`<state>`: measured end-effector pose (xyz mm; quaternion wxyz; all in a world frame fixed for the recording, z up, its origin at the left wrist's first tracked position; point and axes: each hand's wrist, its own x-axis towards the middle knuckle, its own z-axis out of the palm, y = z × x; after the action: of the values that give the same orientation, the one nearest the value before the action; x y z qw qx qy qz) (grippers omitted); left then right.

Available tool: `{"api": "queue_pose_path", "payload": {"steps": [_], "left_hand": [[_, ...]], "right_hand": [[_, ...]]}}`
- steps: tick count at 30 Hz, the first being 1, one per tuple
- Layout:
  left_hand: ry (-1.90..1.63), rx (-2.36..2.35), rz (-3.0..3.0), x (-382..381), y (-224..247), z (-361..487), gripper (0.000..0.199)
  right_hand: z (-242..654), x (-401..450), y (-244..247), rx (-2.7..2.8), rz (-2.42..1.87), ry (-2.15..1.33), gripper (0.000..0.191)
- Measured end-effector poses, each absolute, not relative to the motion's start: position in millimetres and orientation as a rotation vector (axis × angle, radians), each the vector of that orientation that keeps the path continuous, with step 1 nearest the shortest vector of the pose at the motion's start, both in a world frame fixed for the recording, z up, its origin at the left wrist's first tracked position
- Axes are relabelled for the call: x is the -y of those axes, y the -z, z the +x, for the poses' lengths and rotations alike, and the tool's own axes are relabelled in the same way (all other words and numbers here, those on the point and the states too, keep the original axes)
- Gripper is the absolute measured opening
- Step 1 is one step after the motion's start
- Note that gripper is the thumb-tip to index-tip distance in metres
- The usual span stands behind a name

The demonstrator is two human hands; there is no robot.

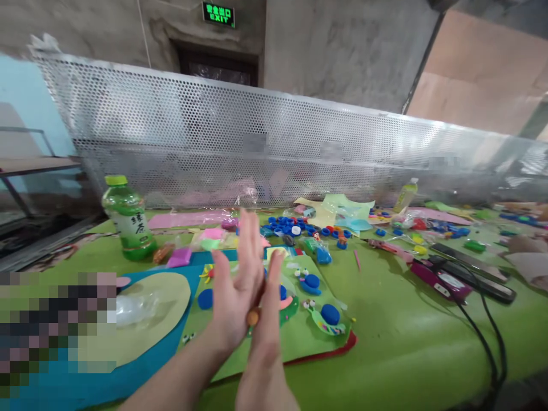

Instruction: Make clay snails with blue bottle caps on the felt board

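My left hand (234, 297) and my right hand (269, 311) are raised palm to palm with fingers stretched out. A small brown-orange ball of modelling clay (253, 317) is held between the heels of the palms. Below them lies a light green sheet (295, 337) with clay pieces on it. At its right are a snail-like figure (327, 319) with a blue shell and googly eyes, and a smaller blue one (311, 282) above it. A flat blue clay disc (205, 298) lies left of my hands. My wrists hide part of the sheet.
A green tea bottle (131, 222) stands at the back left. Many blue bottle caps (285, 225) lie behind the sheet. At right is a magenta device (440, 279) with black cables. A perforated metal screen (299, 148) borders the table. Someone's sleeve (51, 319), pixelated, is at left.
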<state>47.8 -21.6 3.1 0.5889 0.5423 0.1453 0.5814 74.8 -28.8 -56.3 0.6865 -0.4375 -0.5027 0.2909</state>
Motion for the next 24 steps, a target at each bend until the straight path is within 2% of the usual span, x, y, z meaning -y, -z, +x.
{"api": "queue_pose_path", "payload": {"steps": [2,4,7,9,12,16,19,21,24], "left_hand": [[-1.012,-0.293,1.33,27,8,48,0.074],[-0.737,-0.272,1.411,33,16,47,0.071],[-0.532,-0.403,1.598,38,14,46,0.061],[-0.542,-0.514,1.673,38,7,47,0.057],[-0.728,-0.574,1.649,34,1,51,0.034],[-0.981,-0.58,1.457,23,1,52,0.037],[-1.071,-0.63,1.333,19,1,49,0.031],[-1.024,-0.642,1.29,18,1,48,0.034],[-1.02,-0.599,1.314,18,-1,47,0.034]], "right_hand": [[98,37,39,1.089,-0.927,-0.598,0.065],[123,40,18,0.91,-0.889,-0.468,0.067],[153,32,-7,0.741,-0.973,-0.36,0.069],[165,25,-15,0.704,-1.049,-0.367,0.066],[174,21,-15,0.717,-1.112,-0.418,0.065],[176,36,0,0.845,-1.068,-0.481,0.066],[173,52,13,1.099,-1.012,-0.746,0.048],[170,61,19,1.228,-0.932,-0.95,0.038],[171,68,20,1.25,-0.865,-1.023,0.029]]}}
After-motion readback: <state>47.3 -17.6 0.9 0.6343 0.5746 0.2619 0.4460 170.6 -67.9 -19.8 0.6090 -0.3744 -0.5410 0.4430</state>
